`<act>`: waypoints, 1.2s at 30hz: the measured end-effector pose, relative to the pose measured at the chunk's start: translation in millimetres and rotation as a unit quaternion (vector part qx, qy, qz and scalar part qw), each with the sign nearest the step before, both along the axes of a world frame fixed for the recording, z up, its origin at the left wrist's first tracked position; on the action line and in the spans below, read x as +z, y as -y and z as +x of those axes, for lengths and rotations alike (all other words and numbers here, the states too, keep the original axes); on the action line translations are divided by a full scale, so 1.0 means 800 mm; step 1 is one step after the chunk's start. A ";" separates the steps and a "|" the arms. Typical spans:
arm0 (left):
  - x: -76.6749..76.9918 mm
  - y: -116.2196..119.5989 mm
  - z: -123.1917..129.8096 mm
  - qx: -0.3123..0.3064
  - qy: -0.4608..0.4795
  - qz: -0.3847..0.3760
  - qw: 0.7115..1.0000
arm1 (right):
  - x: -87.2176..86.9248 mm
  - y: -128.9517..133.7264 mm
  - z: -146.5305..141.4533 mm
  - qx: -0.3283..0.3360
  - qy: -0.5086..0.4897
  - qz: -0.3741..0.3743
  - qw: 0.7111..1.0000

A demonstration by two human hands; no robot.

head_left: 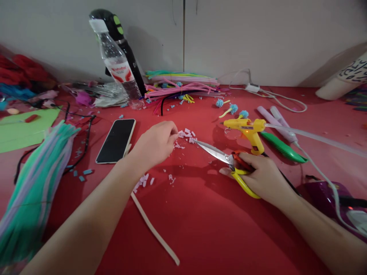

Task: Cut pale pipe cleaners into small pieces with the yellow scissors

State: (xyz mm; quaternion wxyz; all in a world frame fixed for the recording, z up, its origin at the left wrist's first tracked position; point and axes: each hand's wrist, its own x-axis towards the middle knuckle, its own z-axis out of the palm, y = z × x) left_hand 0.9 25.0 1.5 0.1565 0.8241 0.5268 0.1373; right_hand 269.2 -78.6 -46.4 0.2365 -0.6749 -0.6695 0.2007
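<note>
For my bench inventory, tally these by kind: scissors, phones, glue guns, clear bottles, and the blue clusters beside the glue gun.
Scissors: 1
Phone: 1
Glue gun: 1
Clear bottle: 1
Blue clusters beside the glue gun: 3
Total: 7

Phone (116, 141) (face up), clear bottle (116, 57), green sheet (25, 133)

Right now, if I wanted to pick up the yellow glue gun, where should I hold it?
Take the yellow glue gun by its handle, probably from the near right: the handle slants toward you, away from the left-pointing nozzle. The right hand close by holds scissors, so free it first.
</note>
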 end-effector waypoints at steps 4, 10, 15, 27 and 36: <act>0.005 0.024 -0.005 0.018 0.196 -0.032 0.980 | 0.004 0.002 -0.004 -0.008 -0.001 0.006 1.000; 0.004 0.045 0.004 0.059 0.327 -0.057 0.942 | 0.010 0.000 -0.009 -0.009 -0.027 -0.009 1.000; 0.004 0.050 0.009 0.043 0.363 -0.060 0.929 | 0.010 -0.002 -0.011 -0.010 -0.035 -0.014 0.999; 0.002 0.052 0.008 0.026 0.392 -0.066 0.917 | 0.008 0.000 -0.009 0.000 -0.040 -0.031 0.999; 0.000 0.052 0.007 0.006 0.392 -0.071 0.917 | 0.008 -0.001 -0.006 0.023 -0.012 -0.029 0.999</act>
